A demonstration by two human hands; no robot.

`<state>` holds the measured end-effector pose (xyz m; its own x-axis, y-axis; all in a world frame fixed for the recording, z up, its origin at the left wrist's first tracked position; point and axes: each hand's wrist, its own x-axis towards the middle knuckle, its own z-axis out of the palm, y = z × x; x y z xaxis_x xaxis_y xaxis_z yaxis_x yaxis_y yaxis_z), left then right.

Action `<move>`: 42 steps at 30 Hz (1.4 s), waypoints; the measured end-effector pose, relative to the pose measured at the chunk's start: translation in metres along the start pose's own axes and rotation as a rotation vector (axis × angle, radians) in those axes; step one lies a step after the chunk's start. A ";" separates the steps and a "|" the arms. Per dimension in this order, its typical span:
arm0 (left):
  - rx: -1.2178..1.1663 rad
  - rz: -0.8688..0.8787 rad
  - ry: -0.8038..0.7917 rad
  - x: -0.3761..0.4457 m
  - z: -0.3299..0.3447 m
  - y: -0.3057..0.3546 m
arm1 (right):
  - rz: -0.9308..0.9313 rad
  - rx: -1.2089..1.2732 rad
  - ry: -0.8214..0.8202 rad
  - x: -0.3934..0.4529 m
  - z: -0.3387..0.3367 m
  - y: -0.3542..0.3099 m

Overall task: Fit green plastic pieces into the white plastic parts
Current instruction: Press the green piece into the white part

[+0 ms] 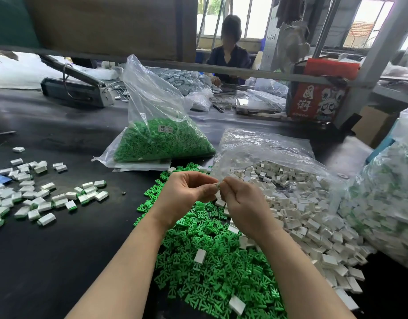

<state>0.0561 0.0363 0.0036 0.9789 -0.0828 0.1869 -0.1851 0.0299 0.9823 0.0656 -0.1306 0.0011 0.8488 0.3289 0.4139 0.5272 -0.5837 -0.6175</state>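
bare black table (71, 261) on my left front, open room to sweep across. further left, finished white blocks (46, 199) lie scattered, gaps between them. straight under my wrists a thick heap of green pieces (210, 261), no flat spot there. to the right, white parts (313, 215) spill out of a clear bag and block that side, with another stuffed bag (387, 203) beyond. ahead, the upright bag of green pieces (161, 139) stands in my way.
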 end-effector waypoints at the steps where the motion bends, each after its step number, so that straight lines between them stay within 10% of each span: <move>1: -0.015 0.008 0.012 0.000 0.001 0.000 | -0.008 -0.024 0.003 0.000 0.001 -0.001; 16: -0.138 -0.030 0.103 -0.002 0.006 -0.002 | -0.014 -0.230 -0.070 0.000 -0.002 -0.004; 25: -0.250 0.013 0.106 0.000 0.009 0.005 | 0.481 0.914 -0.117 0.004 -0.006 -0.014; 42: -0.109 0.064 0.077 0.000 0.013 0.009 | 0.454 1.301 -0.176 0.005 0.002 -0.011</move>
<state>0.0533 0.0234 0.0127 0.9698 -0.0010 0.2439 -0.2413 0.1412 0.9601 0.0639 -0.1216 0.0085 0.8962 0.4434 -0.0174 -0.2190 0.4079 -0.8864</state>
